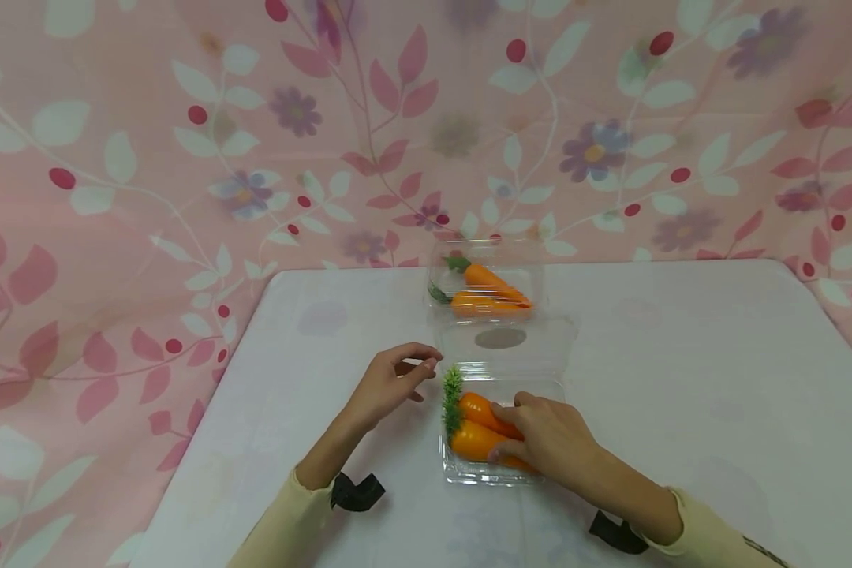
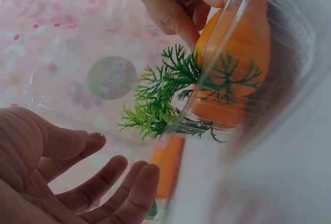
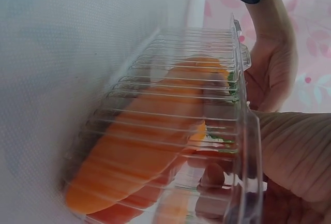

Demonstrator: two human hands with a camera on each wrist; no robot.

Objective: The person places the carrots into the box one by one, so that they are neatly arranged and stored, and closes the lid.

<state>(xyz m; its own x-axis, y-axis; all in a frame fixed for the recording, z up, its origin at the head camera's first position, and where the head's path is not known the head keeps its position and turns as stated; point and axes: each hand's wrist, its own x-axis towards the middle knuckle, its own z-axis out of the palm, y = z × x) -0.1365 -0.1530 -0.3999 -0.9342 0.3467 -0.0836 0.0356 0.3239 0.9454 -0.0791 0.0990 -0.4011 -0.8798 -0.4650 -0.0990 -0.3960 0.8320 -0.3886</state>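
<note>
A clear plastic clamshell box (image 1: 461,478) lies open on the table, its lid (image 1: 550,345) folded back on the far side. Inside are two orange toy carrots, a nearer one (image 1: 472,442) and a farther one (image 1: 477,407), with feathery green tops (image 2: 160,92) at the left end. Reaching in from the right, my right hand (image 1: 557,438) grips the carrots, thumb on the nearer one and index finger on the farther. Its other fingers are partly hidden. My left hand (image 1: 389,384) hovers just left of the box with loosely bent fingers, holding nothing.
Behind the lid stands another clear box (image 1: 539,272) holding two carrots (image 1: 493,282) with green leaves. A round sticker (image 1: 500,338) is on the open lid. The white-covered table (image 1: 681,355) meets a pink floral cloth (image 1: 468,118) at the back.
</note>
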